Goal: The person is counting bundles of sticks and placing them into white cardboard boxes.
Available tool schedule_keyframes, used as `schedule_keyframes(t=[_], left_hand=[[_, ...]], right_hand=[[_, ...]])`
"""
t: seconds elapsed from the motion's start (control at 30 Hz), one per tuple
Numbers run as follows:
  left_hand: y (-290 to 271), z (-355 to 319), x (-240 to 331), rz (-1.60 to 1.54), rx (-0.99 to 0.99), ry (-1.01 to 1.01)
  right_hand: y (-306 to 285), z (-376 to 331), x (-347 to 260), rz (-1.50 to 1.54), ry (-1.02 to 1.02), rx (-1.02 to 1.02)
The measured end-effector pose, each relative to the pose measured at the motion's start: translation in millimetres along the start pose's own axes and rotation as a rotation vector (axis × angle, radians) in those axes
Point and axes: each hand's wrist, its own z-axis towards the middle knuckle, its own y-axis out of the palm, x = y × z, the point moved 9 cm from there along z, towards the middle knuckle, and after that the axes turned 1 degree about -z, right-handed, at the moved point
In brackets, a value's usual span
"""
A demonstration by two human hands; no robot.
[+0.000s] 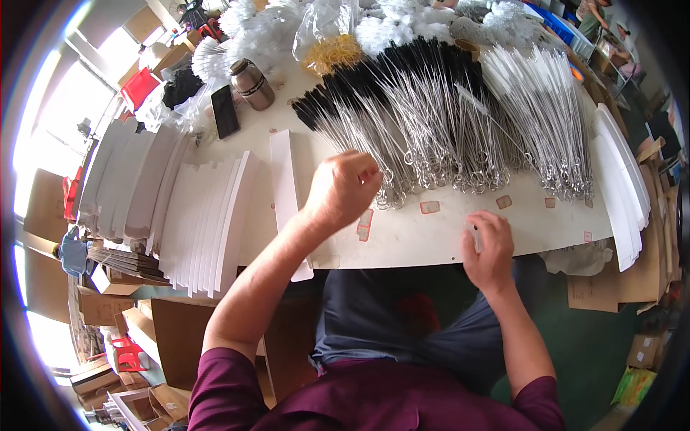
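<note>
My left hand (343, 188) is closed, its fingers curled beside the looped wire ends of a big pile of black-bristled straw brushes (424, 108). Whether anything is pinched in those fingers is hidden. Under my left wrist lies a long narrow white box (283, 161), partly covered by the forearm. Close to the table's front edge hovers my right hand (490, 248), fingers loosely bent and thumb apart, with nothing visible in it. White-bristled brushes (543, 108) lie to the right of the black ones, their wire loops pointing toward me.
Rows of narrow white boxes (205, 215) stand at the left; more flat white pieces (622, 187) lie at the right edge. Behind are a phone (225, 112), a metal flask (252, 84), yellow bands (332, 54) and bagged white brushes (402, 25). Cardboard boxes (176, 330) sit below left.
</note>
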Motion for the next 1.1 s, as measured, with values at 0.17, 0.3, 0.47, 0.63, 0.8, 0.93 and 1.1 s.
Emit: schedule_keyframes(t=[0.17, 0.3, 0.47, 0.63, 0.8, 0.93, 1.1], left_hand=[[-18, -8, 0, -0.108, 0.147, -0.045], [-33, -5, 9, -0.18, 0.223, -0.005], [-40, -9, 28, -0.225, 0.2, 0.008], [-79, -25, 60, -0.375, 0.285, 0.115], [-143, -35, 64, -0.682, 0.486, 0.062], [-188, -44, 76, -0.74, 0.551, 0.151], [-198, -70, 99, -0.67, 0.659, 0.243]], right_hand=[[27, 43, -69, 0.202, -0.244, -0.077], [85, 87, -106, 0.146, -0.368, -0.127], [165, 112, -96, -0.034, -0.341, -0.359], [182, 109, -95, -0.086, -0.339, -0.396], [184, 111, -92, -0.023, -0.289, -0.357], [176, 114, -90, 0.0, -0.269, -0.34], [115, 106, -108, 0.171, -0.219, -0.089]])
